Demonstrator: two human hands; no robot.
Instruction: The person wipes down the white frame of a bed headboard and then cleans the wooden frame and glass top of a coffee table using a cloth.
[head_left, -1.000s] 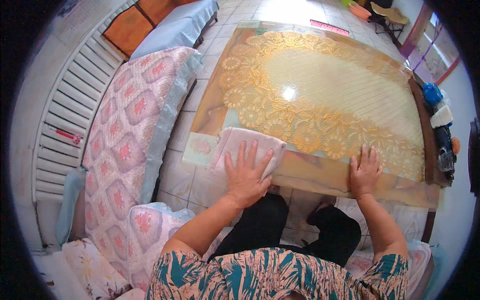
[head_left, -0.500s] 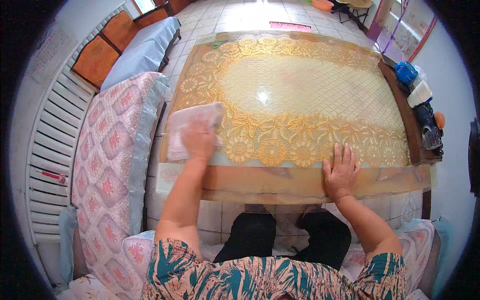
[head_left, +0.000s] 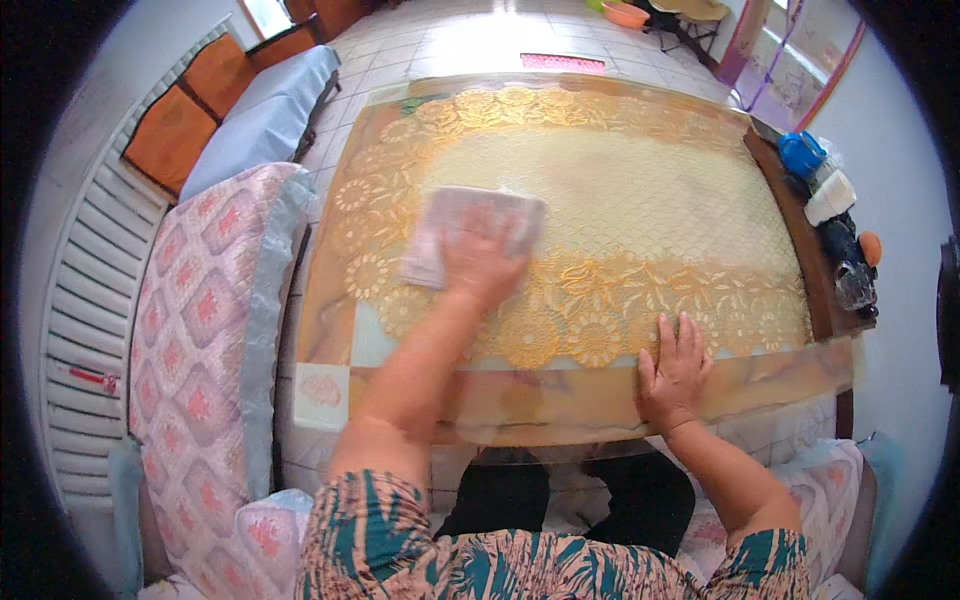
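Observation:
A glass-topped table (head_left: 600,400) lies before me with a gold lace cloth under the glass. My left hand (head_left: 482,262) presses flat on a pale folded rag (head_left: 440,225) lying on the glass, left of the table's middle. The rag sticks out from under my fingers to the left and ahead. My right hand (head_left: 675,372) rests flat with spread fingers on the near edge of the glass, right of centre, holding nothing.
A sofa with pink patterned cushions (head_left: 205,330) runs along the left, and a blue cushion (head_left: 258,115) and orange ones (head_left: 175,140) lie farther back. Blue and white containers (head_left: 815,175) and dark items crowd the table's right edge. Tiled floor lies beyond.
My left hand has slid the rag from the near left corner, out to the left, then forward and right toward the table's middle. My right hand stayed on the near edge.

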